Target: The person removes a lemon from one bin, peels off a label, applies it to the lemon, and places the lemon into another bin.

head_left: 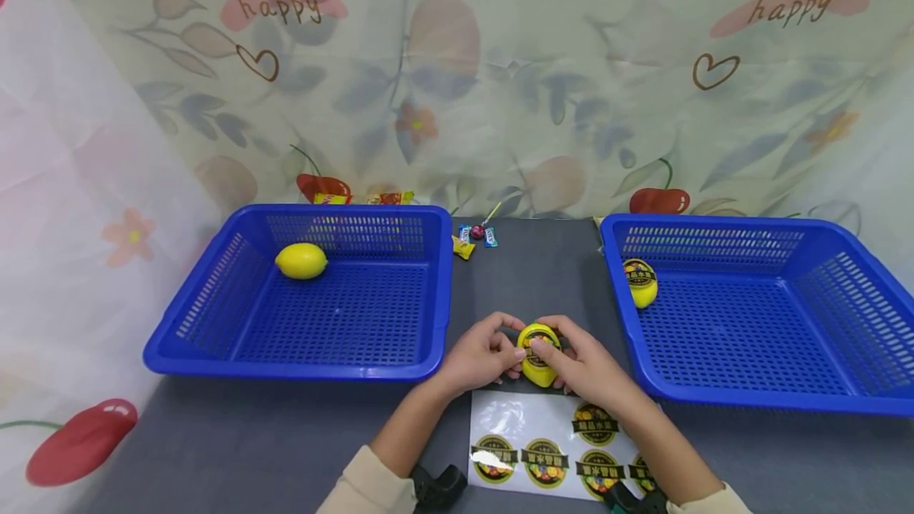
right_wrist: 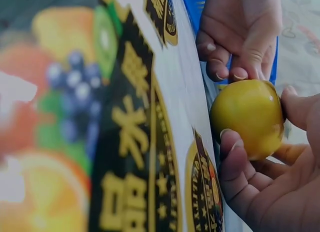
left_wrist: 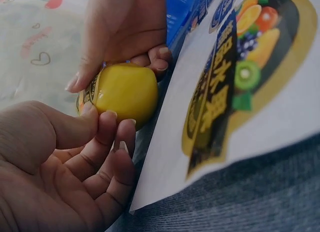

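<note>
Between the two hands, a yellow lemon [head_left: 539, 375] bears a round black-and-gold sticker [head_left: 537, 336] on its upper face. My left hand [head_left: 480, 353] grips the lemon from the left, its thumb at the sticker's edge. From the right, my right hand [head_left: 587, 363] holds it, with the thumb pressed on the sticker. In the left wrist view the lemon [left_wrist: 129, 94] shows its bare yellow end, with the sticker mostly turned away. The right wrist view shows the lemon [right_wrist: 247, 119] between both hands' fingers. Just below lies a white sheet of round stickers [head_left: 524, 415].
A blue basket [head_left: 296, 371] at the left holds one plain lemon [head_left: 301, 261]. Another blue basket [head_left: 778, 401] at the right holds a stickered lemon [head_left: 643, 292]. Wrapped candies [head_left: 464, 247] and a lollipop [head_left: 478, 232] lie at the back, before a patterned curtain [head_left: 500, 101].
</note>
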A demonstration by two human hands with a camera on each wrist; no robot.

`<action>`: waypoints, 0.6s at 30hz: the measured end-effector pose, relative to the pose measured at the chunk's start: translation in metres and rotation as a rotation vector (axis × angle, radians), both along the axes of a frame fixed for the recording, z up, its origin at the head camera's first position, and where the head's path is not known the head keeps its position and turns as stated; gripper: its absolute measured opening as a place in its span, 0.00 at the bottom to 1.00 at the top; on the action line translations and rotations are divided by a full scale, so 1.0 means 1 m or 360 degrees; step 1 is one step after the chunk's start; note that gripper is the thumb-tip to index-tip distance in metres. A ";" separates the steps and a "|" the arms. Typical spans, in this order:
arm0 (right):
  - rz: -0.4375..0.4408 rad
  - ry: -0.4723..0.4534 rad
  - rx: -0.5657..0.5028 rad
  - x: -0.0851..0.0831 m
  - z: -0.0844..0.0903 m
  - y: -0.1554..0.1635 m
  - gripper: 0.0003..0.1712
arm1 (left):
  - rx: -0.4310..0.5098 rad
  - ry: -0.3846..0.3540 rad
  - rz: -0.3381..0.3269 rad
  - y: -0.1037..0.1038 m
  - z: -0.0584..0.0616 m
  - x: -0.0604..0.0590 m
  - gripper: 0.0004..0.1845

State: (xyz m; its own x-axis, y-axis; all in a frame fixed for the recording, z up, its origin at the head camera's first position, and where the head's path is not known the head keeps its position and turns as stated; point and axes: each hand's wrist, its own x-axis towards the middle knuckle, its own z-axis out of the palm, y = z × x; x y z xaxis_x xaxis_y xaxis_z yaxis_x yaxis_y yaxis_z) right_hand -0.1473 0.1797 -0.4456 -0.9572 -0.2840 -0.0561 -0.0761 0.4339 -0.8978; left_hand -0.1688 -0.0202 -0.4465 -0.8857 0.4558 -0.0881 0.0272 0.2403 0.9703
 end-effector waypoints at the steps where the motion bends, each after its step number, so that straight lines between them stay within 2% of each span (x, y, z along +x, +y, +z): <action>1: 0.0003 -0.0010 -0.0011 0.000 0.001 0.000 0.22 | 0.0001 0.0004 0.0005 0.000 0.000 0.000 0.15; 8: 0.0003 -0.0082 -0.0132 0.001 0.005 0.002 0.25 | -0.0024 0.0040 0.0049 0.000 -0.002 0.001 0.15; 18: -0.0008 -0.0213 -0.0291 -0.004 -0.006 0.009 0.25 | 0.0014 0.0051 0.0050 0.000 -0.003 0.000 0.15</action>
State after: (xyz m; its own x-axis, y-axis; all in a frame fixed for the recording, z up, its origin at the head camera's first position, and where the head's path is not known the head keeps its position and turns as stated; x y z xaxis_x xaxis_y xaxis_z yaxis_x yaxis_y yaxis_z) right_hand -0.1515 0.1886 -0.4520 -0.9460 -0.2967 -0.1309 0.0508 0.2629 -0.9635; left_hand -0.1687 -0.0205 -0.4499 -0.9019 0.4284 -0.0553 0.0512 0.2331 0.9711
